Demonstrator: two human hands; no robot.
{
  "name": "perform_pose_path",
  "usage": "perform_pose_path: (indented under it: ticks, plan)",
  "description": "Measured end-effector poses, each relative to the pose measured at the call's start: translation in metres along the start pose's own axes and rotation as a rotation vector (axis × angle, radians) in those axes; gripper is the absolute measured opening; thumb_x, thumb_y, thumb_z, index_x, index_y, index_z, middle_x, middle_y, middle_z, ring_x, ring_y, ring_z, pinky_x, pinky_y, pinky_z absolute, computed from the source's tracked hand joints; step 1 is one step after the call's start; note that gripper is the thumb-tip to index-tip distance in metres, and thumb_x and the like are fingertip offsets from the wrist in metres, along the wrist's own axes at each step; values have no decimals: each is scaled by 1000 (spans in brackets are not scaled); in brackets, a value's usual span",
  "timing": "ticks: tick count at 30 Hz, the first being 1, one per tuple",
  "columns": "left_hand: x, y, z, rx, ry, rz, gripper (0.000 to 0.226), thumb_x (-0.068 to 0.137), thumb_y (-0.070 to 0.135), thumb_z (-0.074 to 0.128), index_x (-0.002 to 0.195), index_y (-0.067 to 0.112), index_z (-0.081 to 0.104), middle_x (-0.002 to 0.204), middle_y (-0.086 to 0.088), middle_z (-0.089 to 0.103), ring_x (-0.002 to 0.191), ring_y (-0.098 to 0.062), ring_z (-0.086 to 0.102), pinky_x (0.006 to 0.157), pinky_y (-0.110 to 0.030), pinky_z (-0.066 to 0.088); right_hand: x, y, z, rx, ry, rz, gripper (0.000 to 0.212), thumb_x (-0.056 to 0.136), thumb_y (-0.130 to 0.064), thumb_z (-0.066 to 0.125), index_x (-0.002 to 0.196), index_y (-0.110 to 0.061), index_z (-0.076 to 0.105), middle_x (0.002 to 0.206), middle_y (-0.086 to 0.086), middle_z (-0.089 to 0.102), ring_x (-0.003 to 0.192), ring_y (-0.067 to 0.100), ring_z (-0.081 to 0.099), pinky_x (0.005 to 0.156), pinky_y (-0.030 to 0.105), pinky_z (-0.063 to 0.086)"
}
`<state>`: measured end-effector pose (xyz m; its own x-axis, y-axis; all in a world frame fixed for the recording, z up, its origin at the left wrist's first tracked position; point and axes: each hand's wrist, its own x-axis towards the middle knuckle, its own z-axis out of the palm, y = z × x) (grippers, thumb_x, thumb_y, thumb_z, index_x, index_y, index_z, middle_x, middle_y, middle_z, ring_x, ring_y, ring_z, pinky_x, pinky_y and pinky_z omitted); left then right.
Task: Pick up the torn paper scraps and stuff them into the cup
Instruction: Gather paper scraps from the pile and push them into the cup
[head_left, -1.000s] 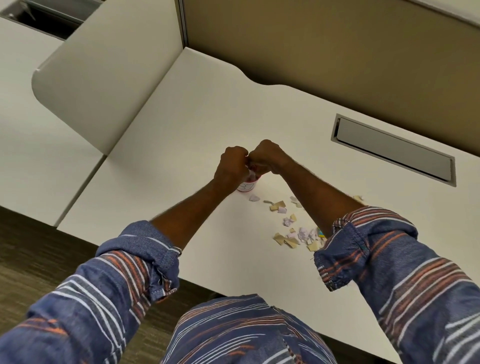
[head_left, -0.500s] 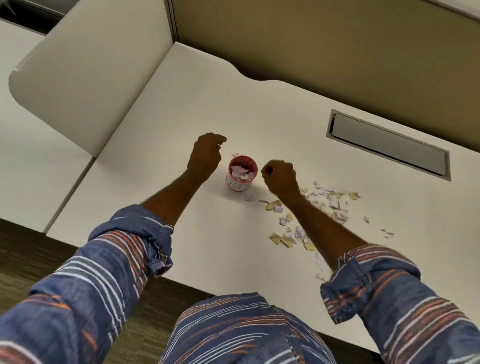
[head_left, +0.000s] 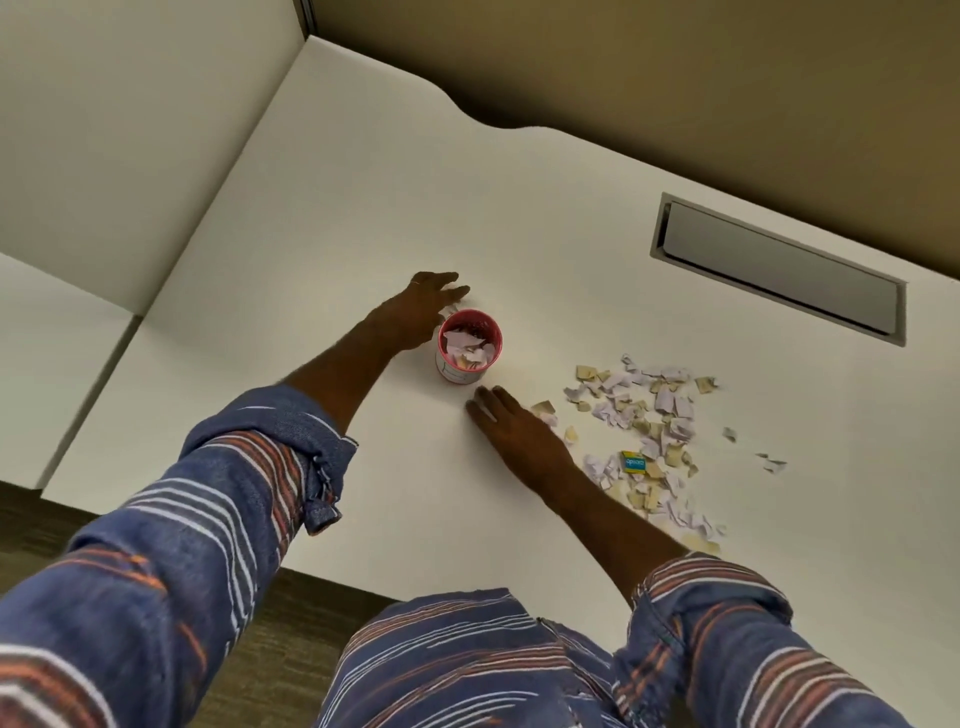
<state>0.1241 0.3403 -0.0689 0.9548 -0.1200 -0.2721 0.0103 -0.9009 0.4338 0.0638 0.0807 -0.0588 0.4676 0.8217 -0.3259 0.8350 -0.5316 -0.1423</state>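
A small cup (head_left: 469, 347) with a red rim stands upright on the white desk (head_left: 363, 208), holding white and tan paper scraps. My left hand (head_left: 418, 312) reaches along the cup's left and far side, fingers apart, holding nothing that I can see. My right hand (head_left: 511, 428) lies flat on the desk just in front and right of the cup, fingers spread, palm down. A loose pile of torn paper scraps (head_left: 649, 415), white, lilac and tan, spreads to the right of that hand; some lie under its edge.
A small yellow and blue box (head_left: 633, 461) lies among the scraps. A grey cable flap (head_left: 774, 267) is set into the desk at the right rear. A beige partition rises behind; the desk's front edge and carpet are at lower left.
Both fists left the cup mouth. My left hand opened and went to the cup's far left side. My right hand dropped to the desk and spread flat.
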Motion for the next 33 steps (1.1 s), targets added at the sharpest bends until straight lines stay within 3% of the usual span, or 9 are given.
perform_pose_path:
  ticks: [4, 11, 15, 19, 21, 23, 26, 29, 33]
  plan:
    - [11, 2, 5, 88, -65, 123, 48, 96, 17, 58, 144, 17, 48, 158, -9, 33, 144, -32, 29, 117, -41, 33, -9, 8, 3, -60, 37, -82, 44, 75, 13, 68, 117, 3, 64, 121, 22, 65, 109, 37, 65, 71, 42, 61]
    - [-7, -4, 16, 114, 63, 113, 35, 95, 10, 56, 126, 24, 66, 142, -5, 53, 134, -25, 43, 103, -41, 47, -21, 33, -6, 8, 96, 93, 55, 67, 15, 72, 120, 0, 66, 122, 18, 66, 110, 34, 66, 69, 39, 63]
    - [-25, -15, 28, 56, 184, 19, 36, 95, 5, 51, 125, 16, 66, 133, -7, 60, 125, -27, 51, 99, -38, 47, -32, 54, -3, 71, 121, 254, 46, 85, 4, 66, 131, -4, 60, 133, 17, 62, 122, 33, 61, 88, 43, 60]
    - [-45, -11, 30, -390, 515, -240, 23, 92, 6, 60, 109, 6, 74, 114, -11, 72, 110, -23, 66, 100, -35, 50, -44, 52, 10, 123, 87, 241, 52, 97, -23, 61, 144, -6, 49, 151, 18, 46, 141, 38, 43, 114, 46, 42]
    - [-55, -2, 25, -689, 666, -342, 19, 88, 7, 67, 105, 8, 75, 106, -6, 75, 99, -12, 69, 92, -28, 56, -52, 45, 15, 136, 96, 233, 55, 96, -23, 63, 146, -7, 46, 152, 19, 44, 142, 40, 41, 113, 47, 42]
    - [-60, 12, 19, -822, 726, -329, 20, 85, 10, 72, 105, 10, 76, 104, -3, 76, 94, -4, 69, 84, -17, 56, -61, 38, 20, 119, 95, 189, 58, 91, -9, 68, 145, -6, 47, 150, 20, 47, 139, 41, 45, 106, 47, 49]
    - [-63, 40, 8, -923, 732, -226, 26, 84, 11, 73, 110, 12, 74, 104, -1, 76, 96, -4, 70, 81, -11, 54, -74, 31, 24, 96, 78, 141, 82, 67, 23, 68, 143, -2, 50, 148, 20, 50, 134, 39, 51, 84, 40, 61]
    - [-65, 65, 1, -938, 688, -162, 26, 85, 16, 72, 110, 18, 74, 102, 9, 76, 98, -3, 70, 82, -11, 55, -86, 27, 28, 59, 109, 130, 74, 60, 21, 73, 131, 3, 59, 131, 22, 62, 115, 39, 65, 61, 39, 63]
    - [-66, 83, 2, -688, 526, -121, 25, 89, 23, 68, 114, 21, 73, 111, 5, 74, 106, -6, 68, 94, -16, 50, -87, 25, 31, 133, 116, 215, 48, 84, 5, 62, 131, -9, 59, 127, 10, 62, 117, 30, 58, 80, 39, 57]
